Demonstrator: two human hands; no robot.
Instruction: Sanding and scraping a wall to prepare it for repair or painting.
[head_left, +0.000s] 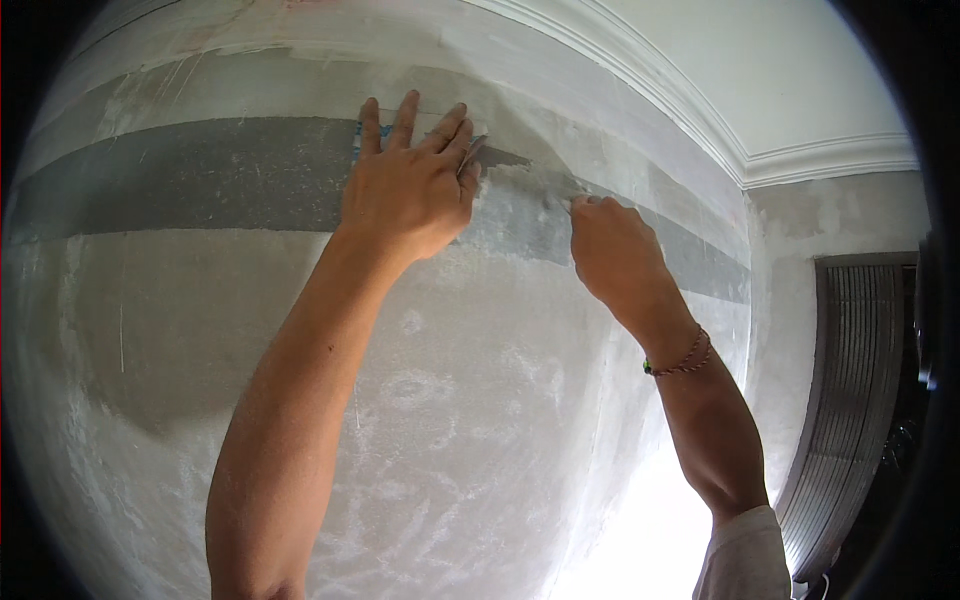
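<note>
My left hand lies with spread fingers against a plastered wall, over the dark grey band that runs across it. From beneath its fingers show bits of a thin, light piece with blue marks; most of it is hidden by the hand. To the right, my right hand is closed at the lighter, smeared stretch of the band. A small tip shows by its thumb and fingers, but what it grips is too hidden to name. A braided bracelet circles the right wrist.
White moulding runs along the ceiling edge above. The wall meets another wall at a corner on the right, where a dark slatted panel stands. Bright light washes over the lower right of the wall.
</note>
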